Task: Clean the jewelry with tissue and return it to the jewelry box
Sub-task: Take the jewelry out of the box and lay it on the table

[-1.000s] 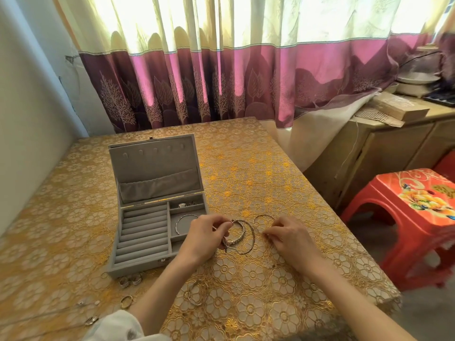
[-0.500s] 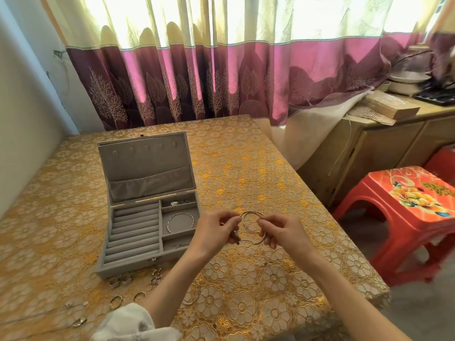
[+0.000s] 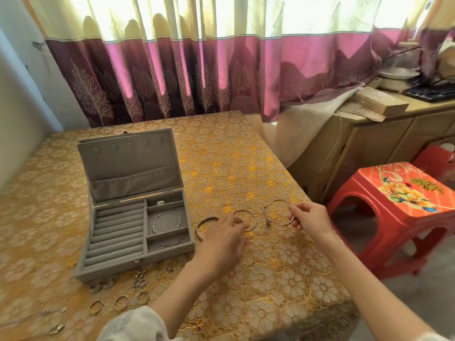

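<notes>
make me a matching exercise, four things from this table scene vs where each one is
Things:
1. thin bangle
2. bangle with charm
3. loose rings
4. stool

Places:
A. on the cloth in front of the box
B. on the floor right of the table
C. in a compartment of the box
D. pinched by the right hand

Pairs: 1-C, 2-D, 3-A, 4-B
</notes>
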The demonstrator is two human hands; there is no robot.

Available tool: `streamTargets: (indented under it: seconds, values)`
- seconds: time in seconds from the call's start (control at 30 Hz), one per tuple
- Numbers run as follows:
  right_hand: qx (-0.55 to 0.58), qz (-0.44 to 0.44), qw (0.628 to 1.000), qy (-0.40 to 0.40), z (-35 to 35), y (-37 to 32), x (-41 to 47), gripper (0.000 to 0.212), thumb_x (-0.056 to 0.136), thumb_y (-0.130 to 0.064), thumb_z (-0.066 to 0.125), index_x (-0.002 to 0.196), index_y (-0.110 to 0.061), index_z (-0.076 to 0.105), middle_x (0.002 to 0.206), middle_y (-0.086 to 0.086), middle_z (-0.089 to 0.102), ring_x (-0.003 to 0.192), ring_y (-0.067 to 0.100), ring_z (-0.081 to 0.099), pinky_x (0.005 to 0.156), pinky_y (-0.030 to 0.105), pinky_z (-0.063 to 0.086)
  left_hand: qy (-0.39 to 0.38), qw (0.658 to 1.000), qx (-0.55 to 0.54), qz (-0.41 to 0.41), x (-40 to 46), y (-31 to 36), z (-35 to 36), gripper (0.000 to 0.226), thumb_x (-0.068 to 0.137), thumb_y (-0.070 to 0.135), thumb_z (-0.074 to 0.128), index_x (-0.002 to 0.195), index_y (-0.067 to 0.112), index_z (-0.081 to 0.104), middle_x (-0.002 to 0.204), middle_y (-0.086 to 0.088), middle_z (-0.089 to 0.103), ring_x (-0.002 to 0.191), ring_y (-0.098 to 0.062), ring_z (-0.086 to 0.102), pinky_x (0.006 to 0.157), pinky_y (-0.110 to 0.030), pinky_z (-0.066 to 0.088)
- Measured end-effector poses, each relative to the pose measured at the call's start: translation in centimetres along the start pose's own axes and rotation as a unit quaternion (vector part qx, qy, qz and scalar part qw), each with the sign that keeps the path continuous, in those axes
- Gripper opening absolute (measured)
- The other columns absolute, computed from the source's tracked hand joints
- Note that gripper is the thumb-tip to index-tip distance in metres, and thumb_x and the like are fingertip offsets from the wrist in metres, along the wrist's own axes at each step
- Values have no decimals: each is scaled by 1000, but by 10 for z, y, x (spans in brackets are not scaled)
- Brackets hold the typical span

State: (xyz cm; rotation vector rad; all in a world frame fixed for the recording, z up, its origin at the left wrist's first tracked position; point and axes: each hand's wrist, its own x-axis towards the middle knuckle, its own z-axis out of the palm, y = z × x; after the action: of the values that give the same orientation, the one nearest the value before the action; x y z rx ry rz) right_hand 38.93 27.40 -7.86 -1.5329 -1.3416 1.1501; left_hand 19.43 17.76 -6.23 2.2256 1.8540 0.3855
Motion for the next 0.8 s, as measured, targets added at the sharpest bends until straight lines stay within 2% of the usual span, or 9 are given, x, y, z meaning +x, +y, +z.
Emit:
streamTargets:
  seconds: [0.13,0.27,0.33,0.4,0.47,0.53,0.6,0.67,0.8]
  values:
    - [-56,-2,998,1,-1,3,12,12,88,-14,61,82,-5,67,61,4,63,41,7,50,40,15,40,-27,997,74,19,-7,-1,9,45,98,28,37,141,19,31,146,0,31,134,-16,25,111,-33,24]
    - [-141,-8,990,16,-2,4,15,10,85,-18,64,89,-11,70,62,3,65,35,-1,49,48,14,42,-36,995,90,22,-10,-2,10,46,99,32,33,143,20,29,148,2,28,136,-16,21,113,-32,17]
    - [-161,-8,986,31,-4,5,15,14,84,-19,64,95,-11,70,58,3,63,38,1,52,58,20,48,-41,994,95,22,-10,-2,9,45,100,32,32,143,19,29,149,2,27,137,-16,21,113,-32,15]
    - [-179,-8,983,41,-5,4,15,18,84,-20,64,98,-9,70,61,4,63,50,7,53,73,33,51,-46,994,100,21,-10,-1,9,45,100,33,31,143,19,29,149,1,26,137,-16,21,113,-32,14]
    - [-198,-9,979,36,-4,3,15,27,85,-20,64,108,-7,67,73,6,65,63,14,57,84,37,52,-49,993,108,23,-9,-1,9,45,100,32,31,143,18,29,149,1,26,138,-17,21,113,-33,14]
    - [-215,-20,976,22,-2,1,13,36,85,-19,62,119,-8,60,83,8,66,76,21,62,87,37,50,-53,992,109,24,-9,-1,9,46,100,32,31,143,17,29,150,0,26,138,-17,21,113,-33,14]
    - [-253,-42,966,15,-1,-1,7,37,86,-17,61,121,-6,59,93,10,66,91,26,61,89,35,45,-53,992,110,29,-9,-1,9,46,100,32,31,143,17,28,151,0,25,139,-17,20,114,-33,14]
    - [-297,-68,952,9,1,-1,1,32,87,-19,60,115,-5,62,105,13,63,103,27,57,92,35,42,-54,992,113,34,-10,-2,9,47,100,31,32,145,18,25,152,0,22,140,-17,17,115,-33,11]
    - [-354,-79,932,12,5,2,-11,40,89,-26,55,127,-14,54,123,9,52,119,23,44,99,34,35,-47,993,99,41,-15,-3,10,50,99,28,34,147,22,19,156,0,12,144,-16,6,116,-34,2]
